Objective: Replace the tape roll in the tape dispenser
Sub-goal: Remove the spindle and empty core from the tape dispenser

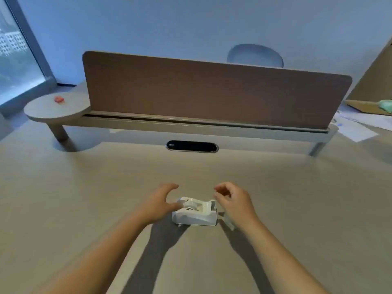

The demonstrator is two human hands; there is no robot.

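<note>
The white tape dispenser (196, 212) stands on the desk (84, 187) between both hands, the left hand (158, 205) wide open at its 9 o'clock, thumb touching it, the right hand (235, 203) loosely curled, empty, at 3 o'clock.

tape dispenser (196, 213) blurred; left hand (158, 205) hides its near-left end.

My left hand (158, 203) reaches toward one o'clock, fingers spread, thumb stretched right. My right hand (235, 201) angles toward eleven o'clock, fingers loosely curled, gripping nothing.
</note>
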